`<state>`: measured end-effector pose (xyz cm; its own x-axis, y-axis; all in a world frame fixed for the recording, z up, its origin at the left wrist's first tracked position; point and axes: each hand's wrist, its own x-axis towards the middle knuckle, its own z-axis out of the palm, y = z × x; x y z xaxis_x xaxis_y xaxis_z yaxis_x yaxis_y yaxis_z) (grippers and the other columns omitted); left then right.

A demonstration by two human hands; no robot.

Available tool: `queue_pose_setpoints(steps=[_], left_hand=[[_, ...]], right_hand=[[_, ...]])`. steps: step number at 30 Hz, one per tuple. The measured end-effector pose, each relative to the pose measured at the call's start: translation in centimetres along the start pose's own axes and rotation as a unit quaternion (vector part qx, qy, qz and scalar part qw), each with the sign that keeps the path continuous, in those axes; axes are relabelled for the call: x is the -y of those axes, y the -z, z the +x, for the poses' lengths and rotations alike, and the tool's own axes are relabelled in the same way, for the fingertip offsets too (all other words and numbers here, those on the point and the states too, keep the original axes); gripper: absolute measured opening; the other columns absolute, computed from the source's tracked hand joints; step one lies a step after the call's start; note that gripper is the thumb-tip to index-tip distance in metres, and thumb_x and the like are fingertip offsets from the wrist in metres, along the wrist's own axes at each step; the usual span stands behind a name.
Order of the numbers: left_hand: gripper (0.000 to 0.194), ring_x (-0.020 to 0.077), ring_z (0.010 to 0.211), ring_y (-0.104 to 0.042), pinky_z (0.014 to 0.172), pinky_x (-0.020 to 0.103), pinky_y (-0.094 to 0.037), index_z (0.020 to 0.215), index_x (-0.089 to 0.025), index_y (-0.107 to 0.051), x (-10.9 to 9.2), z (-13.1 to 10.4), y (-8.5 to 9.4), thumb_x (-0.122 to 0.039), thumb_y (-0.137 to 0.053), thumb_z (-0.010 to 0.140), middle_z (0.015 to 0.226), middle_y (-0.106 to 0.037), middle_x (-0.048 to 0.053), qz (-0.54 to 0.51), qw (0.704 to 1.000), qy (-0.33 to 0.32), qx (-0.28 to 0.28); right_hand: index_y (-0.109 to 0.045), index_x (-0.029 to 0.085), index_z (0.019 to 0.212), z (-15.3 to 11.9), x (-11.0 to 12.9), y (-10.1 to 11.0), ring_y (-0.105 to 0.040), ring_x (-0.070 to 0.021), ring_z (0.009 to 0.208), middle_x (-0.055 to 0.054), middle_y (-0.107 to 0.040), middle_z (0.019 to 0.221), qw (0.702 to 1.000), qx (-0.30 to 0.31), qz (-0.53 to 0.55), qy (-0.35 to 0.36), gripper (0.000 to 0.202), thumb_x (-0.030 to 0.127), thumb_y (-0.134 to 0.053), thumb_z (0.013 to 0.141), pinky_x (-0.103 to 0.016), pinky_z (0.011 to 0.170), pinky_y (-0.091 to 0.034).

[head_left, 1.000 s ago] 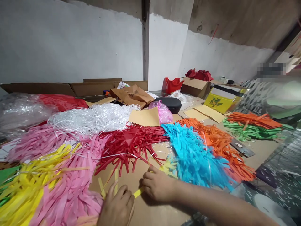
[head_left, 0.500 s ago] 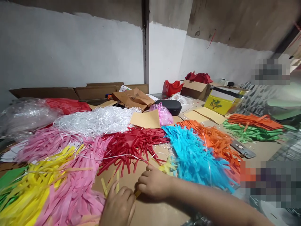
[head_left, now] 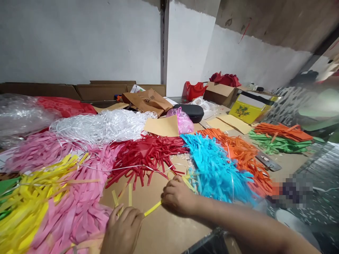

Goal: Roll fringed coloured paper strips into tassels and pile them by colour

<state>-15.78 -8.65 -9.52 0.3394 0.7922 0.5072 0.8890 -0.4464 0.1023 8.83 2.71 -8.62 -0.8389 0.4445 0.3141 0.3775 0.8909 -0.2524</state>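
Both hands work low at the near edge of the brown cardboard-covered table [head_left: 164, 229]. A thin yellow paper strip [head_left: 153, 209] runs between them, lying just over the cardboard. Right hand [head_left: 177, 197] is knuckles-up, fingers curled down; its grip looks closed on the strip's right end, tho the pinch itself is hidden under the fingers, so prob. not certain. Left hand [head_left: 122, 231] sits at the bottom edge, fingers bent, grip narrow on the strip's left end, with 2 or 3 more loose short yellow paper strips [head_left: 122, 198] just beyond its fingertips.

Around the hands, l. to r.: heap of yellow shredded paper [head_left: 29, 197] at far left, heap of pink shredded paper [head_left: 79, 197] touching the left hand's side, heap of red shredded paper [head_left: 143, 158] just beyond the strip, heap of bright blue shredded paper [head_left: 214, 165] right beside the right hand, heap of orange shredded paper [head_left: 243, 155] past that. Behind the red: tangle of white plastic shreds [head_left: 103, 125] and a 2nd pink pile [head_left: 34, 151]. Clear crumpled plastic bag [head_left: 18, 116] far left.

Farther back: tan paper sheet [head_left: 161, 126], small pink plastic bag [head_left: 184, 121], black oval case [head_left: 192, 112], brown paper bag [head_left: 148, 100], flattened cardboard boxes [head_left: 87, 90] along the white wall [head_left: 79, 38]. Right side: yellow box w/ a tree print [head_left: 245, 111], open cardboard box w/ red material [head_left: 221, 90], stacked orange and green paper strips [head_left: 280, 139].
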Motion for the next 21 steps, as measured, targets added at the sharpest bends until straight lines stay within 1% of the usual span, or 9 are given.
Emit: queue_pose_setpoints(steps=[2,4,7,10,12,14,17,18,21], left_hand=[[0.018,0.0167,0.080,-0.065,0.090,0.038,-0.033,0.091,-0.027,-0.069,0.6,-0.2,0.0,-0.016,-0.054,0.094,0.083,-0.072,-0.006,-0.026,0.999,0.023,0.017],[0.008,0.0166,0.080,-0.065,0.085,0.036,-0.034,0.088,-0.027,-0.068,1.1,-0.4,-0.2,-0.023,-0.063,0.091,0.082,-0.071,-0.007,-0.050,0.995,0.074,0.034],[0.012,0.0198,0.083,-0.065,0.084,0.038,-0.035,0.083,-0.027,-0.069,1.2,-0.4,-0.7,-0.029,-0.061,0.092,0.082,-0.071,-0.005,-0.076,0.984,0.143,0.075],[0.020,0.0234,0.085,-0.064,0.083,0.041,-0.036,0.080,-0.025,-0.068,0.6,0.3,-0.3,-0.028,-0.054,0.093,0.081,-0.070,-0.001,-0.045,0.979,0.160,0.120],[0.019,0.0240,0.086,-0.063,0.084,0.043,-0.036,0.080,-0.024,-0.068,0.2,1.1,0.3,-0.022,-0.052,0.091,0.083,-0.071,0.000,-0.014,0.978,0.160,0.130],[0.023,0.0223,0.089,-0.063,0.089,0.044,-0.035,0.090,-0.027,-0.070,-0.3,1.7,0.7,-0.013,-0.052,0.087,0.088,-0.073,-0.002,0.004,0.985,0.115,0.131],[0.041,0.0200,0.090,-0.062,0.099,0.046,-0.030,0.100,-0.032,-0.072,-1.1,2.1,0.4,-0.004,-0.052,0.079,0.091,-0.075,-0.004,0.033,0.995,0.007,0.096],[0.039,0.0204,0.087,-0.062,0.101,0.047,-0.030,0.097,-0.031,-0.073,-1.3,2.1,0.1,-0.004,-0.053,0.077,0.089,-0.075,-0.003,0.040,0.997,-0.011,0.072],[0.028,0.0202,0.078,-0.061,0.105,0.048,-0.030,0.087,-0.026,-0.073,-1.9,2.7,-1.2,-0.008,-0.052,0.081,0.081,-0.074,-0.001,0.030,0.999,-0.009,-0.007]], right_hand=[[-0.077,0.024,0.091,0.2,-0.4,0.1,-0.062,-0.0186,0.097,0.001,-0.078,0.096,0.995,0.035,0.062,-0.076,0.006,0.030,-0.077,0.093,-0.038,0.089,-0.030],[-0.078,0.024,0.086,0.7,-0.5,0.4,-0.063,-0.0174,0.094,0.002,-0.078,0.092,0.989,0.055,0.075,-0.116,0.010,0.032,-0.083,0.087,-0.034,0.085,-0.033],[-0.079,0.023,0.085,1.6,-0.3,1.1,-0.062,-0.0176,0.091,0.003,-0.077,0.090,0.985,0.078,0.061,-0.140,0.009,0.031,-0.082,0.087,-0.032,0.078,-0.034],[-0.077,0.022,0.082,2.6,0.3,1.8,-0.060,-0.0214,0.088,0.000,-0.076,0.087,0.981,0.100,0.032,-0.164,0.007,0.028,-0.080,0.082,-0.035,0.073,-0.030],[-0.076,0.022,0.082,3.0,0.6,2.2,-0.059,-0.0222,0.086,-0.001,-0.075,0.086,0.980,0.112,0.017,-0.165,0.007,0.027,-0.079,0.078,-0.036,0.072,-0.028],[-0.075,0.024,0.087,3.2,0.8,2.2,-0.058,-0.0215,0.087,0.000,-0.075,0.089,0.985,0.120,0.005,-0.121,0.006,0.025,-0.076,0.081,-0.037,0.075,-0.028],[-0.072,0.023,0.089,2.9,0.9,1.7,-0.057,-0.0203,0.087,0.000,-0.075,0.088,0.995,0.091,-0.040,0.011,0.005,0.026,-0.068,0.090,-0.039,0.080,-0.028],[-0.070,0.021,0.087,2.7,0.8,1.4,-0.056,-0.0202,0.085,-0.001,-0.073,0.085,0.994,0.067,-0.066,0.053,0.010,0.028,-0.066,0.093,-0.040,0.080,-0.028],[-0.067,0.016,0.082,2.7,0.8,0.1,-0.054,-0.0201,0.079,-0.003,-0.069,0.078,0.979,0.002,-0.151,0.139,0.019,0.026,-0.061,0.097,-0.041,0.082,-0.031]])
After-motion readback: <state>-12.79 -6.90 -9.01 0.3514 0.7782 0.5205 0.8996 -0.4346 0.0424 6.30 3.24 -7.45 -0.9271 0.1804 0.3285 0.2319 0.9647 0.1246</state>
